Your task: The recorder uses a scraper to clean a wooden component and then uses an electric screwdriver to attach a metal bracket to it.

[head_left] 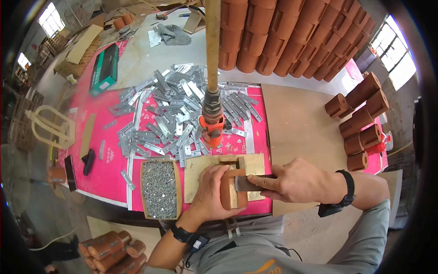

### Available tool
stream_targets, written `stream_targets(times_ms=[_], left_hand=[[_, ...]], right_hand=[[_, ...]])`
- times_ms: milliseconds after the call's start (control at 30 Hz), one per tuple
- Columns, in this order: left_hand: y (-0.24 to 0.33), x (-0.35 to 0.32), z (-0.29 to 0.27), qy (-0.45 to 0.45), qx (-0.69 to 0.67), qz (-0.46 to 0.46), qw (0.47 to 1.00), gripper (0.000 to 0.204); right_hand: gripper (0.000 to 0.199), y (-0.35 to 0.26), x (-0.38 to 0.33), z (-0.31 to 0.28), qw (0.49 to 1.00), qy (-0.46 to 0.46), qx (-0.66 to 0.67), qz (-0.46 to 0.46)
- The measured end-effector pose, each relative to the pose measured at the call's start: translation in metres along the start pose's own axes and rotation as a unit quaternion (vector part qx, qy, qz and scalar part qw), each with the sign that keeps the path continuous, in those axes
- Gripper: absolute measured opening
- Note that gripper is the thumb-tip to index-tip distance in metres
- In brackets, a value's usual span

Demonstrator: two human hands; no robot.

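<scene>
My left hand (208,194) is closed around the side of a reddish-brown cylinder (225,195) with a long recess cut into its upper face. The cylinder lies on a pale wooden board (193,170) at the table's front edge. My right hand (296,181) grips a flat, dark metal tool (249,183), its index finger stretched along the top. The blade lies across the cylinder's recess; whether it is a file or a chisel I cannot tell. Just beyond my hands an orange power driver (211,130) hangs nose up on a pole.
A box of screws (159,189) stands left of the board. Loose metal strips (178,105) are heaped behind it. Brown cylinders (292,36) are stacked at the back, with more (360,118) at the right and others (112,251) below left. A green box (105,68) lies far left.
</scene>
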State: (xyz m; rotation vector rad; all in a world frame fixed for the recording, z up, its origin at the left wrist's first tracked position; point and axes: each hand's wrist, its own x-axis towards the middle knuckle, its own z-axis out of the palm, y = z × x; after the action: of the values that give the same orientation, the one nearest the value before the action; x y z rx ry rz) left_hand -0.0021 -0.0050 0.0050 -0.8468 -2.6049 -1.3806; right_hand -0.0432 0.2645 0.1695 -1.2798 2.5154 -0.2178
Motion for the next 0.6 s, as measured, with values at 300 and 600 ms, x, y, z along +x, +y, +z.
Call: stream_targets(times_ms=[300, 600], left_hand=[[0.000, 0.001, -0.002, 0.009, -0.016, 0.001, 1.000, 0.127], [0.001, 0.001, -0.002, -0.002, -0.011, 0.003, 1.000, 0.127]], right_hand=[[0.054, -0.005, 0.004, -0.013, 0.999, -0.039, 0.018, 0.003], [0.053, -0.003, 0.003, 0.012, 0.999, -0.018, 0.033, 0.010]])
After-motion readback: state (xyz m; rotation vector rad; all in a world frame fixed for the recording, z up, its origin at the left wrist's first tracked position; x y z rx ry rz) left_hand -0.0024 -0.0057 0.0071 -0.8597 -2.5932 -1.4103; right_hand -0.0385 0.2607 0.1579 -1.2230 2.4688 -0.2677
